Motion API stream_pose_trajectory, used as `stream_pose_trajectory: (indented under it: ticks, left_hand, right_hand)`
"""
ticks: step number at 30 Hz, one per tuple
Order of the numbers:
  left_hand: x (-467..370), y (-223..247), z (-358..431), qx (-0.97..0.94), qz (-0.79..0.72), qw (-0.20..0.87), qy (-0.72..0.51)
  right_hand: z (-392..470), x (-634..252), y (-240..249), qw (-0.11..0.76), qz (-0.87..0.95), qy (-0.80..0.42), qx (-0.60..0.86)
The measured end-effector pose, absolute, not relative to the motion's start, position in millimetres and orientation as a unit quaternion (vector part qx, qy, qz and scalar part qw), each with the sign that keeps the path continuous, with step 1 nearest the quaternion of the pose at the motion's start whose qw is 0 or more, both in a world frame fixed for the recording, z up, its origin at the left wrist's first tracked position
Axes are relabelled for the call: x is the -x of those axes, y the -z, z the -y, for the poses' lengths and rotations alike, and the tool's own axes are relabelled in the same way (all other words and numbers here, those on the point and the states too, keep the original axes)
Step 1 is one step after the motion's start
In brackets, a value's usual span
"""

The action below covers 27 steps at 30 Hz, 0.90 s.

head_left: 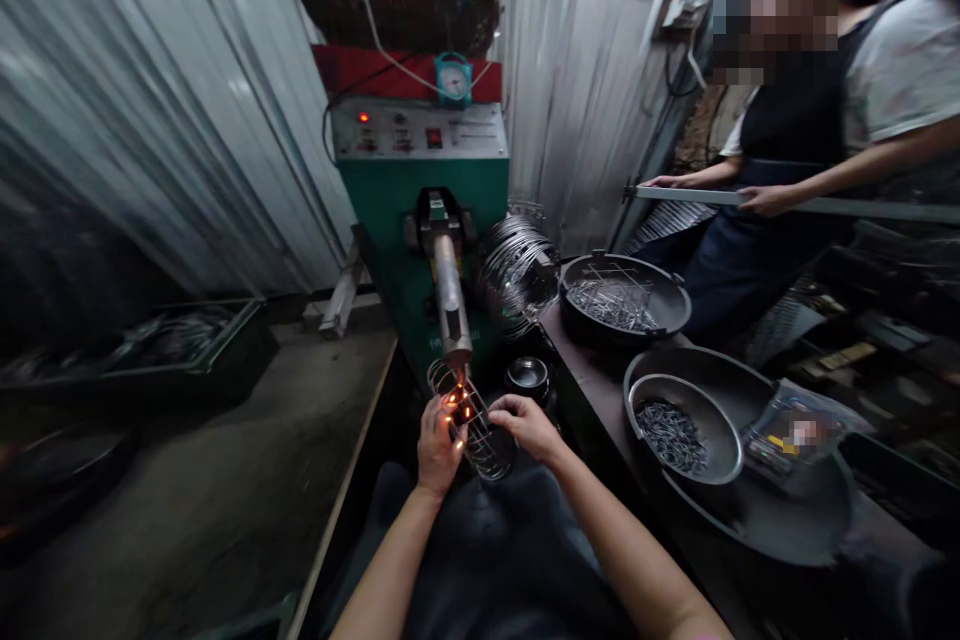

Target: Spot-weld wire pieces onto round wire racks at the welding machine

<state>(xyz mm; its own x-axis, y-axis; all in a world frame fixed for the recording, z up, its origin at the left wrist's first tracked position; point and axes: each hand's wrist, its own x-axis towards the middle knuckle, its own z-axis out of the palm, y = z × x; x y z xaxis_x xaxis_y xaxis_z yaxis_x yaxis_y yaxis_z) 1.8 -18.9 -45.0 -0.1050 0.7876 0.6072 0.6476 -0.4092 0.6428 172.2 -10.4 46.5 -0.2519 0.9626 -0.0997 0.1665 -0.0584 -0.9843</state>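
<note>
A cylindrical wire frame (487, 445) sits under the metal arm (450, 295) of a green machine (424, 170). Orange sparks glow where the arm's tip meets the wire. My left hand (439, 445) is closed on the left side of the wire frame, close beside the sparks. At the frame's right side, my right hand (521, 420) has its thumb and fingers pinched together; whatever is between them is too small to make out.
Wire rings (517, 270) hang beside the machine. On the right stand a black pan (667, 305) of thin rods and a bowl (724, 410) of small metal pieces inside a wide basin (817, 530). Behind them a person (795, 130) holds a long bar. A green bin (240, 350) lies left.
</note>
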Motion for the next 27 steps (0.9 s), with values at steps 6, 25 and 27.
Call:
stream_pose_trajectory:
  ticks: [6,25,27]
  left_hand:
    - [7,55,20,-0.706,-0.506,-0.018,-0.494]
    - [8,68,8,-0.708,-0.496,-0.101,-0.493]
    - [7,67,8,-0.705,-0.495,-0.099,-0.498]
  right_hand:
    - [23,-176,-40,0.365,0.547,-0.539,0.526]
    - [42,-188,-29,0.404,0.474,-0.588,0.516]
    - [42,-188,-28,0.405,0.47,-0.59,0.517]
